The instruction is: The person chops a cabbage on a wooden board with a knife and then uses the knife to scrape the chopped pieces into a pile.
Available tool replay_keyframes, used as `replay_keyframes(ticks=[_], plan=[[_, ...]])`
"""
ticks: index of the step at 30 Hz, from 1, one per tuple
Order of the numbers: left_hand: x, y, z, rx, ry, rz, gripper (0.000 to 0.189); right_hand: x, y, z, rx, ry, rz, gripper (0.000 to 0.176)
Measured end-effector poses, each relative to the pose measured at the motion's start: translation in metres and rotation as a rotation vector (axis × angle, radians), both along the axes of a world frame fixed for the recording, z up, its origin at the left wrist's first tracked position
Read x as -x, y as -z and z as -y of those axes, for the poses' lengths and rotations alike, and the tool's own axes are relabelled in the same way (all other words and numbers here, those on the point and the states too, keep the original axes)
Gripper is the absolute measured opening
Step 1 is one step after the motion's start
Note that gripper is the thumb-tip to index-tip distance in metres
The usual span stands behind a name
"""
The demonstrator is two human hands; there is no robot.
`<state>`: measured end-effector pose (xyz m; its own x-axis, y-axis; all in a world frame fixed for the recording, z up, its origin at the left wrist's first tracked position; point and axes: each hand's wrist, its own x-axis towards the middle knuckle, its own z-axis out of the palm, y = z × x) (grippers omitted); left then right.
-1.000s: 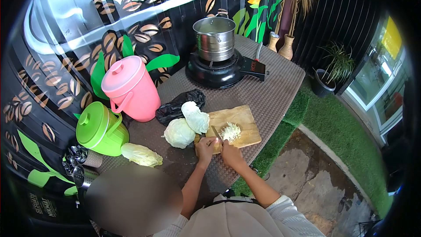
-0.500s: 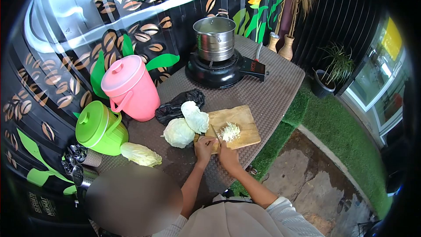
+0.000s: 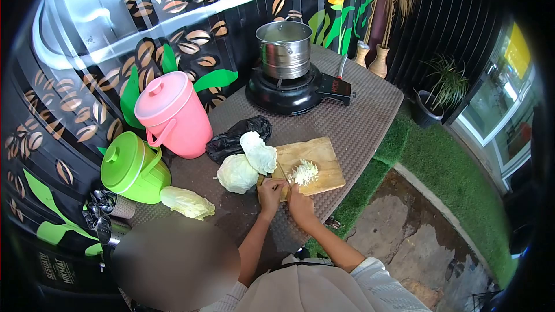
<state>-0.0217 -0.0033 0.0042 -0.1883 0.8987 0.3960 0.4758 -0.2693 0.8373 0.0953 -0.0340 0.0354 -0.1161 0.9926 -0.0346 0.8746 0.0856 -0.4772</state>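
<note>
A wooden cutting board [image 3: 317, 153] lies near the table's front edge, with a heap of finely chopped pale cabbage [image 3: 304, 173] on it. My right hand [image 3: 300, 203] is wrapped round the handle of a knife [image 3: 282, 171], whose blade points away from me over the board. Just left of it, at the board's near-left corner, my left hand [image 3: 270, 193] has its fingers pinched together; whatever they hold is too small to make out. Beside the board rest a round cabbage [image 3: 237, 174] and a loose cabbage leaf [image 3: 259, 153].
Behind the cabbage lies a black plastic bag [image 3: 240, 137]. A steel pot [image 3: 284, 52] stands on a black portable stove [image 3: 283, 93] farther back. Pink [image 3: 179, 118] and green [image 3: 132, 167] lidded jugs are at left, near an elongated leafy vegetable [image 3: 187, 202] and a cup of spoons [image 3: 120, 208].
The view has shifted very slightly. Both hands stay at the board's near edge, with the knife in almost the same position.
</note>
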Motion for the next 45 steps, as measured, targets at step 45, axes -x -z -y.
replay_keyframes(ticks=[45], plan=[[0.005, -0.003, 0.001, 0.025, 0.049, -0.006, 0.009, 0.01, 0.008, -0.013, 0.096, 0.025, -0.047, 0.023]])
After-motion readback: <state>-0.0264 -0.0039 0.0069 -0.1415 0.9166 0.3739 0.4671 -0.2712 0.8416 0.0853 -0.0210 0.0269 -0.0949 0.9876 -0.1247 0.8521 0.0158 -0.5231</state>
